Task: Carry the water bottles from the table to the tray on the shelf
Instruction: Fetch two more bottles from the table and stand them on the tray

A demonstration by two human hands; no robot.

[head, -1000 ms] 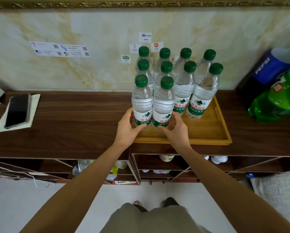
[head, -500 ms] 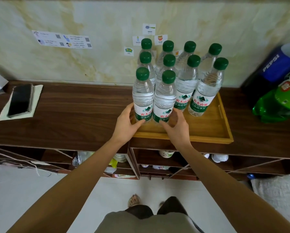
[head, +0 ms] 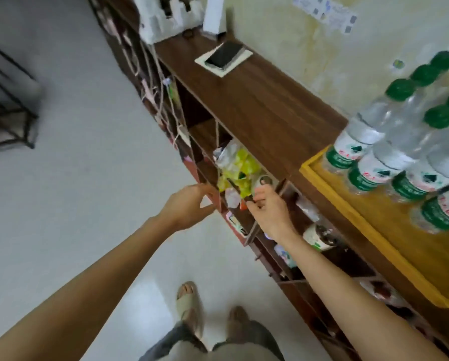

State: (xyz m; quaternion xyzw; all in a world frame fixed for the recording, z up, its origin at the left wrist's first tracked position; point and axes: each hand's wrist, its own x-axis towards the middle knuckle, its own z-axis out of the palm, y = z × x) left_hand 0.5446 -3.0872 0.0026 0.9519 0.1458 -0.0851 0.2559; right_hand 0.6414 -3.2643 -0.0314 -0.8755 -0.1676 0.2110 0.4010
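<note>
both hands, left hand (head: pixel 189 207) and right hand (head: pixel 268 210), hang empty with relaxed fingers at frame centre. water bottles (head: pixel 397 152) stand on the tray (head: pixel 379 246) at right. return to the table for more bottles.

Relative to the wooden tray (head: pixel 374 231) on the shelf top: green caps (head: pixel 401 89) show on five water bottles (head: pixel 358 144) standing in its far end, though the picture's right edge cuts the cluster and blur hides any more. Left of the tray, along the same shelf top, lies one dark phone (head: pixel 224 54) on one pale sheet (head: pixel 237 61). Beyond that stands one white box (head: pixel 214 14). In front of the tray, below its level, are two hands, the left hand (head: pixel 188 205) and the right hand (head: pixel 268 208), both holding nothing. Two feet in sandals (head: pixel 189 307) stand on the floor.
</note>
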